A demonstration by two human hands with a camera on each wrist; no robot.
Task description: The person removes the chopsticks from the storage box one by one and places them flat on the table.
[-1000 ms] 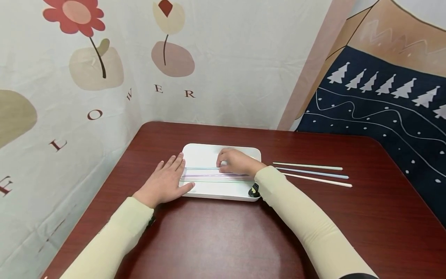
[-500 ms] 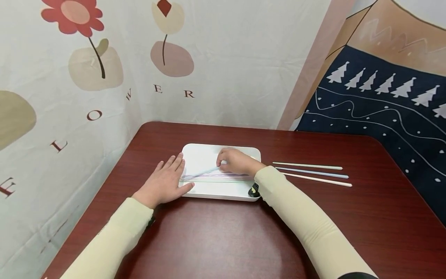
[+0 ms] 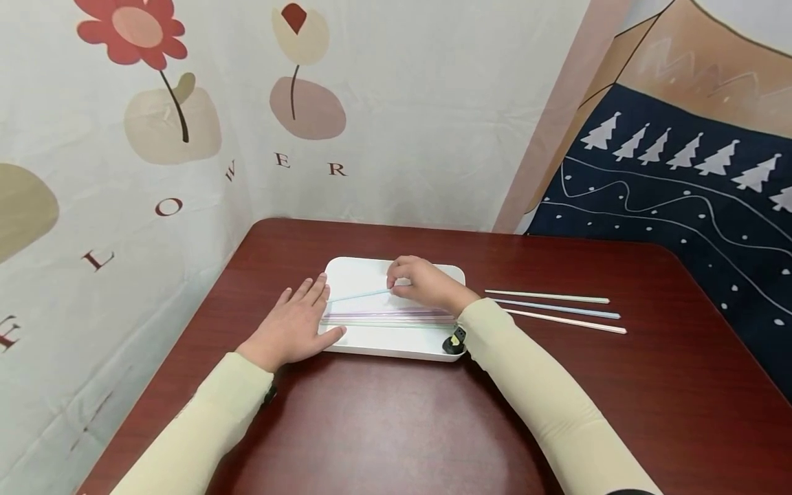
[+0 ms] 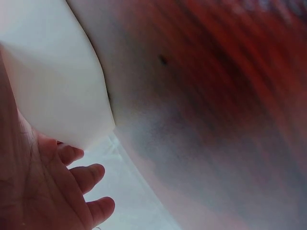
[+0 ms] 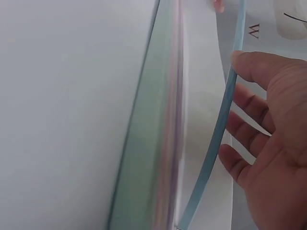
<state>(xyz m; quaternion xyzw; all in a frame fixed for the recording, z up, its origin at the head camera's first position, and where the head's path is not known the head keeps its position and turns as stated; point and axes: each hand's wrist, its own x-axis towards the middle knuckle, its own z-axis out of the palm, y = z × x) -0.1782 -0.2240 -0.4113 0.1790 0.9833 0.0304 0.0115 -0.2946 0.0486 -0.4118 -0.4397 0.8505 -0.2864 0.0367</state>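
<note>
My right hand (image 3: 427,282) is over the tray and pinches a long, thin light blue strip (image 5: 218,129) between thumb and fingertips. The strip (image 3: 359,295) runs slightly raised toward my left hand. Several pastel strips (image 3: 390,318), purple, pink and green, lie side by side below it in the white tray (image 3: 383,346). My left hand (image 3: 287,326) lies with straight, spread fingers on the tray's left rim. In the left wrist view, the left hand's fingers (image 4: 88,177) show beside the pale tray wall (image 4: 62,86).
Right of the tray, three long thin sticks lie on the dark red table (image 3: 396,426): a pale green one (image 3: 547,296), a blue one (image 3: 557,308) and a cream one (image 3: 566,321). A printed cloth (image 3: 408,137) hangs behind the table.
The blue strip's right part has come up off the tray in my right hand, and its left end has swung away from the other strips. My left hand has stayed put.
</note>
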